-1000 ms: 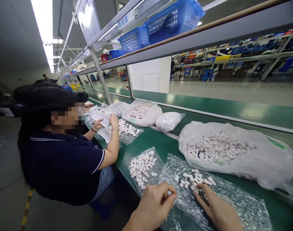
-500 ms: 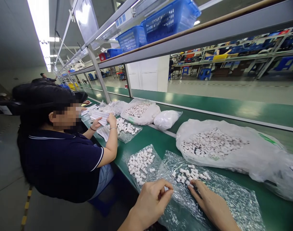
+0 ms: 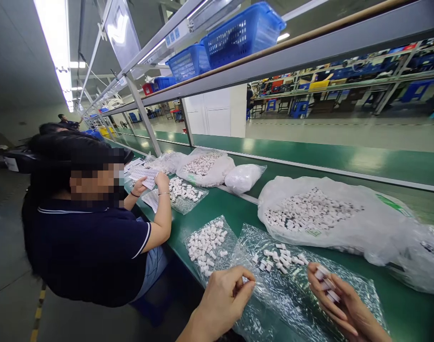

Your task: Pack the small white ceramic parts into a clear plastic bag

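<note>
While a co-worker in a navy shirt grips a printed sheet, white fittings lie heaped on clear plastic nearby; the left hand pinches finger and thumb together above the film, and the right hand's curled fingers cradle several white pieces beside a scattered group.

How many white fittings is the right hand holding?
3 white fittings visible in the right hand: one near the fingertips, one in the middle, one toward the palm; fingers may hide more.
</note>
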A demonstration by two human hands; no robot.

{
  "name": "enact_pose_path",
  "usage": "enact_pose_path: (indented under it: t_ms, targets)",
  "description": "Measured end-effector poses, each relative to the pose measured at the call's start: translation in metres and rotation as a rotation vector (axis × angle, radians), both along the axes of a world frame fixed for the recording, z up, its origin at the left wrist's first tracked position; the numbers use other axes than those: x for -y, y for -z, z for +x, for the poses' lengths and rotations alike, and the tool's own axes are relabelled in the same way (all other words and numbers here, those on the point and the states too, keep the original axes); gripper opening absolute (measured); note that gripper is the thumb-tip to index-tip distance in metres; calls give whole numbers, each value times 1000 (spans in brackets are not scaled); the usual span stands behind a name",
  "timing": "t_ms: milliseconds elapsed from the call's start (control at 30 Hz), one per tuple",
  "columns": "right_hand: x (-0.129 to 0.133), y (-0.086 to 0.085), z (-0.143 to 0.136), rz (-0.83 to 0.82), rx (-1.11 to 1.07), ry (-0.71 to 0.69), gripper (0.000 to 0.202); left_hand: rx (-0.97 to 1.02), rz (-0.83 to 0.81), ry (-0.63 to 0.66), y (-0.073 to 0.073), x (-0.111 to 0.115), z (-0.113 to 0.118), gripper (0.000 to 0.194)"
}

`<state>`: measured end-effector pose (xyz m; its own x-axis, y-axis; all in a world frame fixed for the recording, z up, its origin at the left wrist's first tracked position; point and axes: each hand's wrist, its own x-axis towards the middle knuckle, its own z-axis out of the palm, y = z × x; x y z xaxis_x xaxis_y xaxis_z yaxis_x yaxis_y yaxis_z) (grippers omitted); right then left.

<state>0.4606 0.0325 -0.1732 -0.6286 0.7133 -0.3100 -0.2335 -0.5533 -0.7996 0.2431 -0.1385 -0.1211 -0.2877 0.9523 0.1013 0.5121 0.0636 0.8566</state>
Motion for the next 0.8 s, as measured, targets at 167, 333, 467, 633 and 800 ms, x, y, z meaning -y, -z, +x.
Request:
enact_pose_path:
  t_ms: [167,333,467,633,800]
  targets:
    - [-6,2,0,150,70,-56,43,-5,-28,14,1,3,3,16]
    - [-8,29,-8,772,578,-21,39,-25,-76,34,9,5,2,23]
    - [-1,50,-22,1268,1004,-9,30,-33,-92,63,14,2,-1,24]
    - [0,68,-37,1582,1064,19,30,-23,-66,51,11,-2,1,19]
    - [-4,56,-34,1180,844,-95,36,8,-37,32,8,-2,2,14]
